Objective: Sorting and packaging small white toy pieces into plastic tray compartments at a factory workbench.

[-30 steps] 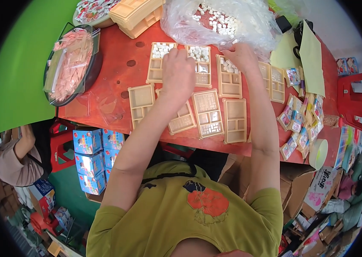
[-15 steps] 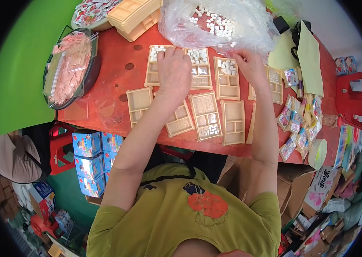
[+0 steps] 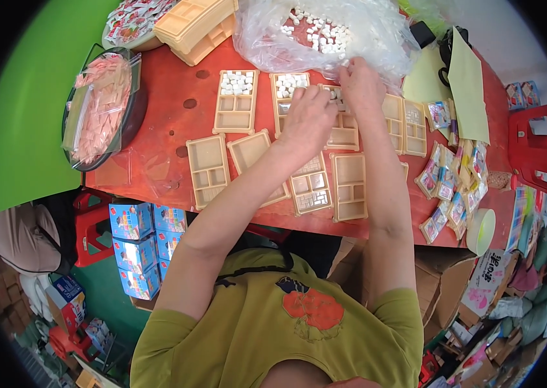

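My left hand [image 3: 312,118] reaches over the third tray of the back row, its fingers bent and drawn together at the top compartment, hiding any contents. White chunky pieces [image 3: 335,96] show there between my hands. My right hand [image 3: 362,84] is just right of it at the front edge of the clear plastic bag [image 3: 263,48], fingers curled, their tips partly hidden. Loose white pieces [image 3: 326,35] lie in the bag. Left of my hands, two beige compartment trays, the first tray [image 3: 235,103] and the second tray [image 3: 278,107], have white pieces in their top compartments.
In the front row are several beige trays [image 3: 349,187]. To the left stand a dark basin [image 3: 141,116] of pink packets and stacked beige trays [image 3: 189,22]. Small packets [image 3: 445,178] and a pale green round container [image 3: 480,233] lie at the right. Blue boxes [image 3: 136,255] are stacked below the table.
My left hand has moved right, from the first tray to the third, uncovering the first tray's white pieces. My right hand has shifted slightly left and up towards the bag.
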